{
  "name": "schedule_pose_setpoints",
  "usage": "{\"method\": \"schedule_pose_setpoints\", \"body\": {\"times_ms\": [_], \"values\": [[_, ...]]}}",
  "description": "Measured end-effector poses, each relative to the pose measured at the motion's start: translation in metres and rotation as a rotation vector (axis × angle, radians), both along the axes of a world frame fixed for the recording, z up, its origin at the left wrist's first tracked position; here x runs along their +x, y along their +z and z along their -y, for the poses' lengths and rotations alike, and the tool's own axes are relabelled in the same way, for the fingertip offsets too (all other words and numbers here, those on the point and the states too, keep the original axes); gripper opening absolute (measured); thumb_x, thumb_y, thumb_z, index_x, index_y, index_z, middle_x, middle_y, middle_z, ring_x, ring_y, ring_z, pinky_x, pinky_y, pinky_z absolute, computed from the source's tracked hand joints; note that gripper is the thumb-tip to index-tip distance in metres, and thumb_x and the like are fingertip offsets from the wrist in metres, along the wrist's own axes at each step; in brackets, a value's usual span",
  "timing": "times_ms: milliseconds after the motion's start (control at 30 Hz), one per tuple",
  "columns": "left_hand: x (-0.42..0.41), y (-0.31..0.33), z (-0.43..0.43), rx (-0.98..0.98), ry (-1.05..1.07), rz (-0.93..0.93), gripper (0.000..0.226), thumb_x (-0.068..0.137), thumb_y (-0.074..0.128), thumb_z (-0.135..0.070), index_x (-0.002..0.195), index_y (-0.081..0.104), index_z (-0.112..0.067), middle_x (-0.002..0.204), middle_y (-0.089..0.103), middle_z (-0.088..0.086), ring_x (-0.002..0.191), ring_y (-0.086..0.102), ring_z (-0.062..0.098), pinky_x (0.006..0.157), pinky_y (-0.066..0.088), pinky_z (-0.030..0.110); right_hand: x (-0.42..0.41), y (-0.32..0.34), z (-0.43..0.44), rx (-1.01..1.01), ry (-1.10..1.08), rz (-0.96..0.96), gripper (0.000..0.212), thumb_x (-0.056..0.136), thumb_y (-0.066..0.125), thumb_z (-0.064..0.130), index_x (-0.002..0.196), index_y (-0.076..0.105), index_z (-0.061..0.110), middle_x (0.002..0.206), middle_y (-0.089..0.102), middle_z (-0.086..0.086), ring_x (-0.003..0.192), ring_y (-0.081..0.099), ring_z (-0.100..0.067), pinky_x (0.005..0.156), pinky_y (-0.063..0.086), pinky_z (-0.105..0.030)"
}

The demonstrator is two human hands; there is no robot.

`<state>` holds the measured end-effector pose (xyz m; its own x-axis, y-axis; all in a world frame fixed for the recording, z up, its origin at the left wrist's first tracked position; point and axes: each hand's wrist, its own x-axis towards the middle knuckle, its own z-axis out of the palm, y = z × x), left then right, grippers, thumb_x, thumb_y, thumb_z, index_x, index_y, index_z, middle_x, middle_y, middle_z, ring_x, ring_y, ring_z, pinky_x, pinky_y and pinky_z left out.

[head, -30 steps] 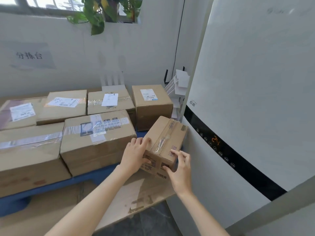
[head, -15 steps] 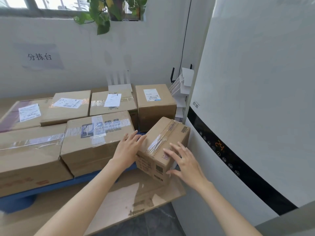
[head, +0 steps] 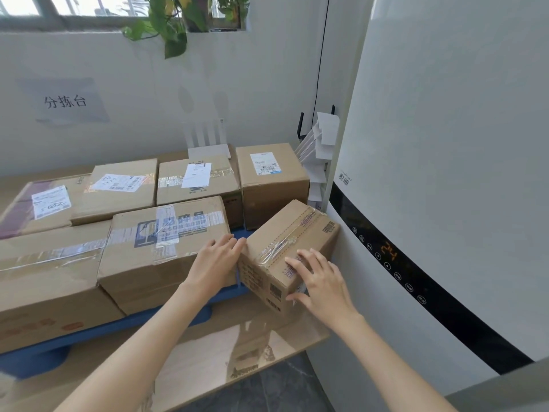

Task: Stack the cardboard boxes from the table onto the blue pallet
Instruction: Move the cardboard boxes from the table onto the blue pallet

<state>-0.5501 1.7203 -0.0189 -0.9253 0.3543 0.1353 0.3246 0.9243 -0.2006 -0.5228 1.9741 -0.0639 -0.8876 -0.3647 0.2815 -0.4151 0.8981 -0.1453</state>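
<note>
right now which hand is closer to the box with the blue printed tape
Left. The left hand sits in the gap just beside the blue-taped box, against the small box; the right hand rests on the small box's other side.

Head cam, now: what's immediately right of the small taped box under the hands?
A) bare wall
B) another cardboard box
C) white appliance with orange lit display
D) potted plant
C: the small taped box, left hand on its side and right hand on its top, has its right corner next to the white appliance with the orange display.
</note>
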Motion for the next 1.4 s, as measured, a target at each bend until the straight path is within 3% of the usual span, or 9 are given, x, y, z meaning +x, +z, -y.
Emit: {"method": "schedule_pose_setpoints", "body": {"times_ms": [200,333,467,633,767,867,1067,1267,1400], "values": [[0.008,0.006,0.004,0.112,0.0,-0.011,0.087,0.041,0.089,0.001,0.121,0.058,-0.012,0.124,0.061,0.007,0.107,0.063,0.024,0.072,0.056,0.029,-0.005,0.001,0.026,-0.012,-0.078,-0.029,0.074,0.072,0.075,0.054,0.132,0.039,0.03,0.136,0.046,-0.005,0.13,0.042,-0.028,0.099,0.046,-0.046],[0.008,0.007,0.002,0.267,0.031,0.014,0.057,0.087,0.06,-0.018,0.141,0.042,-0.018,0.15,0.038,-0.002,0.138,0.036,0.018,0.089,0.051,0.034,-0.018,0.006,0.056,-0.016,-0.129,-0.076,0.073,0.068,0.076,0.057,0.128,0.049,0.025,0.128,0.051,-0.009,0.12,0.048,-0.029,0.09,0.049,-0.043],[0.003,0.006,0.001,0.3,0.06,0.064,0.064,0.088,0.05,-0.045,0.146,0.033,-0.024,0.154,0.031,-0.005,0.145,0.019,0.016,0.105,0.038,0.037,-0.031,0.009,0.08,-0.044,-0.161,-0.073,0.071,0.069,0.077,0.055,0.127,0.054,0.021,0.125,0.053,-0.01,0.114,0.05,-0.029,0.08,0.052,-0.037],[-0.002,0.0,-0.005,0.147,0.062,0.054,0.084,0.078,0.047,-0.075,0.146,0.031,-0.027,0.151,0.034,0.003,0.141,0.025,0.029,0.104,0.032,0.045,-0.05,0.022,0.055,-0.099,-0.066,-0.046,0.072,0.079,0.074,0.04,0.14,0.04,0.022,0.138,0.046,-0.005,0.128,0.042,-0.024,0.101,0.045,-0.039],[-0.005,-0.009,-0.007,0.117,0.081,-0.02,0.075,0.08,0.057,-0.066,0.141,0.04,-0.027,0.142,0.047,0.005,0.133,0.039,0.032,0.094,0.042,0.046,-0.072,0.027,0.005,-0.054,-0.294,0.018,0.091,0.075,0.077,0.042,0.15,0.028,0.022,0.149,0.033,-0.014,0.141,0.028,-0.031,0.111,0.033,-0.043],[-0.007,-0.01,-0.008,0.123,0.089,-0.032,0.07,0.085,0.059,-0.055,0.144,0.035,-0.026,0.147,0.042,0.005,0.137,0.034,0.031,0.099,0.039,0.046,-0.081,0.026,-0.017,0.025,-0.386,0.12,0.098,0.078,0.075,0.044,0.153,0.015,0.024,0.155,0.021,-0.018,0.146,0.015,-0.033,0.115,0.028,-0.043],[-0.01,-0.005,-0.007,0.118,0.111,-0.018,0.069,0.087,0.061,-0.047,0.146,0.033,-0.025,0.147,0.041,0.003,0.136,0.034,0.028,0.1,0.038,0.043,-0.091,0.025,-0.022,-0.01,-0.378,0.207,0.102,0.078,0.076,0.041,0.153,0.009,0.028,0.128,0.051,-0.012,0.12,0.046,-0.028,0.093,0.045,-0.037],[-0.012,-0.007,-0.008,0.081,0.16,-0.026,0.072,0.07,0.079,-0.044,0.133,0.053,-0.022,0.129,0.059,0.005,0.12,0.052,0.028,0.084,0.048,0.042,-0.093,0.021,-0.015,-0.053,-0.334,0.21,0.097,0.083,0.074,0.03,0.154,0.008,0.024,0.125,0.053,-0.011,0.116,0.049,-0.027,0.085,0.048,-0.038],[-0.014,-0.008,-0.009,0.074,0.178,-0.04,0.075,0.064,0.083,-0.041,0.131,0.056,-0.02,0.127,0.061,0.005,0.117,0.054,0.028,0.083,0.05,0.041,-0.094,0.021,-0.01,-0.072,-0.328,0.219,0.099,0.084,0.073,0.028,0.155,0.005,0.024,0.126,0.051,-0.011,0.117,0.049,-0.027,0.084,0.049,-0.039]]}}
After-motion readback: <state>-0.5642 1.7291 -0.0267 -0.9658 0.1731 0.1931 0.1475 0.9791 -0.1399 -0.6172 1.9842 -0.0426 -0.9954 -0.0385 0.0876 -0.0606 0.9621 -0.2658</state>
